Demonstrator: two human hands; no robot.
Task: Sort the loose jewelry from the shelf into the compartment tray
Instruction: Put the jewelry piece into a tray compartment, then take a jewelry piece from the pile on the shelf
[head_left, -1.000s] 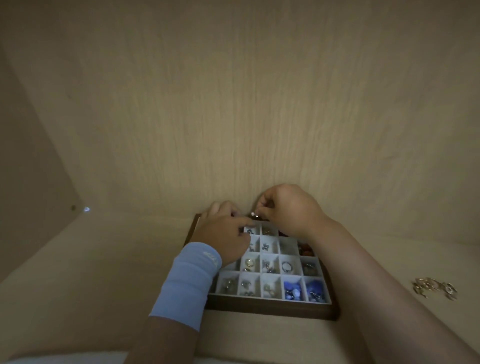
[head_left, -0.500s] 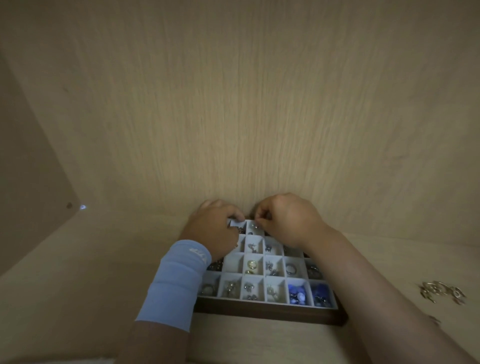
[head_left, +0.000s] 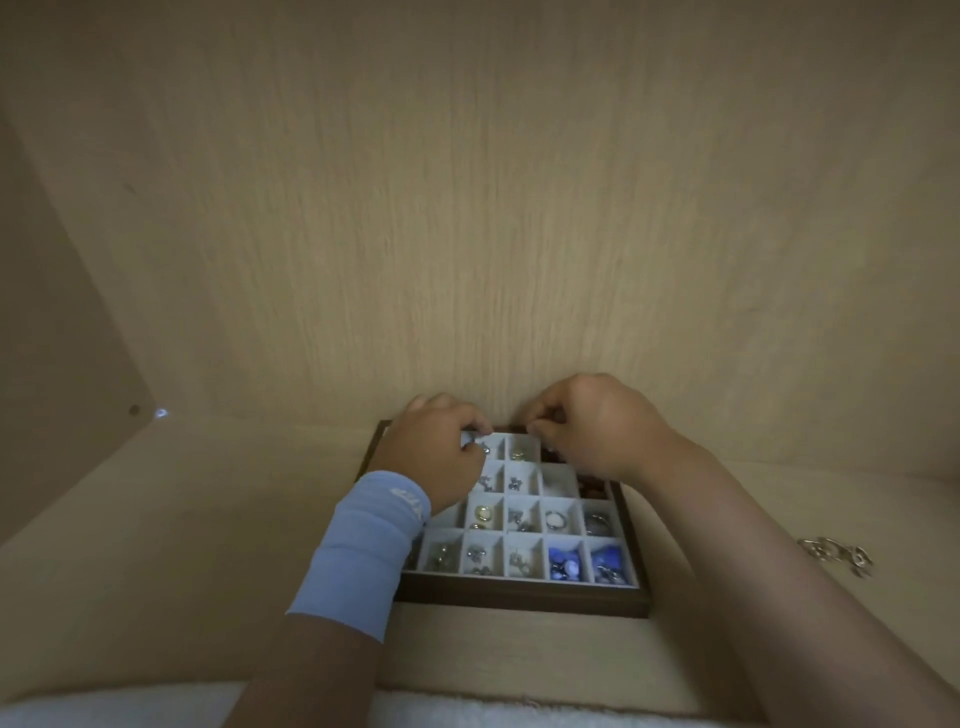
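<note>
A dark wooden compartment tray (head_left: 519, 597) with white cells sits on the shelf against the back wall. Its cells hold rings, silver pieces and blue stones. My left hand (head_left: 436, 462), with a light blue wristband, hovers over the back-left cells and pinches a small silver piece (head_left: 482, 448) between thumb and fingers. My right hand (head_left: 602, 431) is over the back row just to the right, fingers curled with thumb and forefinger together. What lies between them is hidden. A small pile of loose gold-coloured jewelry (head_left: 836, 556) lies on the shelf right of the tray.
The shelf is a light wood cabinet bay with a back wall (head_left: 493, 234) close behind the tray and a side wall (head_left: 62, 364) at the left. A white cloth (head_left: 130, 712) runs along the front edge.
A second ago my right hand pinched a silver piece against my left fingertips. Now the hands are slightly apart over the back row, and a silver piece is at my left fingers.
</note>
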